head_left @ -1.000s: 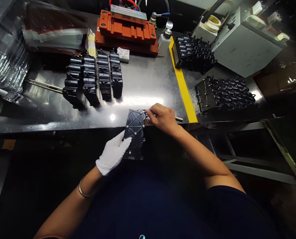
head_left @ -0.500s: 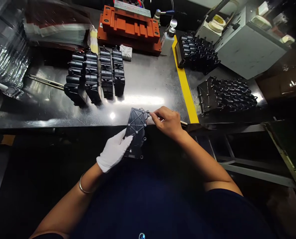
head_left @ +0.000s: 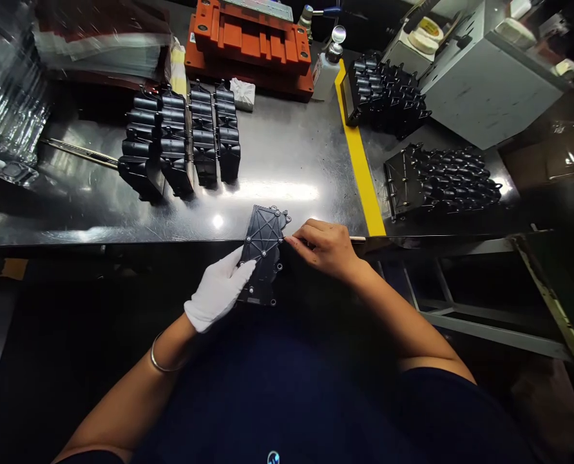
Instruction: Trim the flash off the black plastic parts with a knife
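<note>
Probably edge-work: left hand (head_left: 218, 291) grips black ribbed plastic plate (head_left: 262, 274) (mid-frame), right hand (head_left: 326, 246) pinches slim pale rod (head_left: 358, 239); next needs steadiness.

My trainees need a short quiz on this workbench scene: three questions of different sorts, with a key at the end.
1. What does the white-gloved left hand hold?
A) a blocky orange-red fixture
B) a flat black plastic part with crossed ribs
C) a pale bottle with a round silver top

2. True or false: the small white block sits to the left of the straight yellow strip.

3. How many humped black plastic parts stand side by side on the shiny metal bench, left of that strip?

Key: 1. B; 2. True; 3. Four.
</note>
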`<action>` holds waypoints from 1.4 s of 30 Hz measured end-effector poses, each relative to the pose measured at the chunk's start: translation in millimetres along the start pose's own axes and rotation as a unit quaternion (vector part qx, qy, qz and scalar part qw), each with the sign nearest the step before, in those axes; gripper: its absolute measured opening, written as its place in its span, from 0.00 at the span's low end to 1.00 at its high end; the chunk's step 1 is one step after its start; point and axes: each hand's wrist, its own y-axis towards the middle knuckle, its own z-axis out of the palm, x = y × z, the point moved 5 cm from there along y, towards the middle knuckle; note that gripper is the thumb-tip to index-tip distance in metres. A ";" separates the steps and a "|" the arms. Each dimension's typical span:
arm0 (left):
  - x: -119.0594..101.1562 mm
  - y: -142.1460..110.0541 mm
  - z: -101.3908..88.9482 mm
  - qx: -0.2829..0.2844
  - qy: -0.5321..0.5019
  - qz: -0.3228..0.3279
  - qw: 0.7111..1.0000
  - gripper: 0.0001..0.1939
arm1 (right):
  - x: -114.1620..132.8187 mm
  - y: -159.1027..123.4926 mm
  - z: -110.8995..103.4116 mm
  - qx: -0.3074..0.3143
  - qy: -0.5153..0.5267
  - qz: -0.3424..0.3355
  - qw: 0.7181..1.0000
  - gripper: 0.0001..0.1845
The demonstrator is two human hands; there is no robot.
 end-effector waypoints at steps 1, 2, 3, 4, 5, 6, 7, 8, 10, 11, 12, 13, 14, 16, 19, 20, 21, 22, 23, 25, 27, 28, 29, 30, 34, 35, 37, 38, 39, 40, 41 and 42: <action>-0.3 -0.1 0.2 0.000 0.002 0.001 1.000 0.32 | 0.2 -0.3 0.7 0.001 -0.001 0.003 1.000 0.19; -0.6 0.0 0.1 -0.001 0.005 0.003 1.000 0.32 | 0.3 -0.9 1.2 -0.001 -0.004 0.010 1.000 0.19; -0.8 0.1 -0.1 -0.005 0.007 0.005 1.000 0.31 | 0.3 -1.5 1.5 -0.005 -0.008 0.019 1.000 0.19; -0.9 0.3 -0.3 -0.007 0.009 0.006 1.000 0.31 | 0.6 -2.3 1.8 -0.010 -0.009 0.026 1.000 0.20; -0.8 0.6 -0.5 -0.009 0.011 0.006 1.000 0.31 | 1.1 -3.1 2.3 -0.012 -0.005 0.029 0.999 0.20; -0.7 0.7 -0.5 -0.009 0.013 0.006 1.000 0.31 | 1.8 -3.9 2.7 -0.014 0.000 0.031 0.999 0.20; -0.7 0.9 -0.5 -0.009 0.013 0.005 1.000 0.31 | 2.2 -4.7 2.8 -0.017 0.002 0.034 0.999 0.20; -0.9 0.9 -0.5 -0.009 0.011 0.006 1.000 0.31 | 2.2 -5.5 2.7 -0.022 0.003 0.039 0.999 0.20; -1.4 0.6 -0.5 -0.008 0.005 0.006 1.000 0.31 | 1.5 -6.8 2.6 -0.030 0.010 0.049 0.998 0.19; -1.7 0.4 -0.5 -0.008 0.002 0.005 1.000 0.31 | 1.3 -7.4 2.8 -0.031 0.019 0.051 0.998 0.18; -2.0 0.1 -0.4 -0.008 0.000 0.005 1.000 0.31 | 1.2 -7.8 3.3 -0.030 0.028 0.051 0.998 0.18; -2.3 -0.2 -0.5 -0.009 0.000 0.005 1.000 0.30 | 1.0 -8.2 3.6 -0.029 0.034 0.052 0.998 0.17; -2.5 -0.5 -0.7 -0.011 0.001 0.004 1.000 0.30 | 0.7 -8.6 3.7 -0.032 0.032 0.056 0.997 0.18; -2.3 -0.6 -0.7 -0.015 0.004 0.004 1.000 0.30 | 0.1 -9.3 3.3 -0.040 0.024 0.066 0.997 0.18; -0.6 0.0 -0.3 -0.015 0.006 0.004 1.000 0.31 | 1.0 -10.1 3.8 -0.039 0.026 0.067 0.997 0.17; -0.3 0.4 -0.2 -0.015 0.008 0.006 1.000 0.31 | 1.2 -10.5 3.9 -0.040 0.022 0.068 0.997 0.17; -0.1 0.7 -0.4 -0.016 0.012 0.009 1.000 0.31 | 1.1 -11.0 3.7 -0.044 0.015 0.071 0.996 0.17; -0.1 0.9 -0.7 -0.018 0.015 0.013 1.000 0.31 | 0.7 -11.5 3.5 -0.048 0.010 0.076 0.996 0.17; -0.2 1.0 -1.0 -0.018 0.020 0.015 1.000 0.31 | 0.2 -12.1 3.7 -0.050 0.012 0.078 0.996 0.17; -0.1 1.0 -1.6 -0.018 0.025 0.015 0.999 0.31 | -0.5 -13.1 4.7 -0.045 0.030 0.080 0.995 0.17; 0.0 0.9 -1.9 -0.016 0.026 0.013 0.999 0.31 | -1.7 -14.2 5.5 -0.039 0.042 0.085 0.995 0.17; 0.0 0.8 -2.0 -0.015 0.025 0.013 1.000 0.31 | -2.5 -14.8 5.5 -0.039 0.042 0.091 0.994 0.17; 0.1 0.8 -2.0 -0.014 0.023 0.012 1.000 0.31 | -3.2 -15.3 5.5 -0.038 0.044 0.096 0.994 0.17; 0.2 0.9 -2.0 -0.013 0.022 0.012 1.000 0.31 | -3.7 -15.7 5.8 -0.035 0.048 0.100 0.993 0.17; 1.0 1.1 -1.3 -0.011 0.029 0.010 0.999 0.31 | -4.6 -16.8 7.2 -0.027 0.055 0.108 0.992 0.17; 1.1 1.0 -1.3 -0.011 0.029 0.010 0.999 0.31 | -4.8 -17.1 7.2 -0.029 0.055 0.110 0.992 0.17; 1.3 0.7 -1.4 -0.011 0.025 0.011 1.000 0.32 | -4.4 -17.9 7.5 -0.033 0.067 0.111 0.991 0.16; 1.3 0.6 -1.4 -0.010 0.024 0.012 1.000 0.32 | -3.7 -18.4 7.8 -0.033 0.076 0.110 0.990 0.16; 1.3 0.6 -1.5 -0.010 0.023 0.013 1.000 0.32 | -3.1 -19.1 8.2 -0.033 0.082 0.112 0.990 0.16; 1.3 0.6 -1.5 -0.010 0.022 0.015 1.000 0.31 | -2.5 -19.9 8.4 -0.034 0.085 0.115 0.989 0.16; 1.3 0.7 -1.5 -0.011 0.020 0.015 1.000 0.31 | -2.0 -20.9 8.5 -0.037 0.087 0.121 0.988 0.16; 1.3 0.9 -1.5 -0.013 0.019 0.015 1.000 0.30 | -1.5 -22.0 8.6 -0.042 0.090 0.127 0.987 0.16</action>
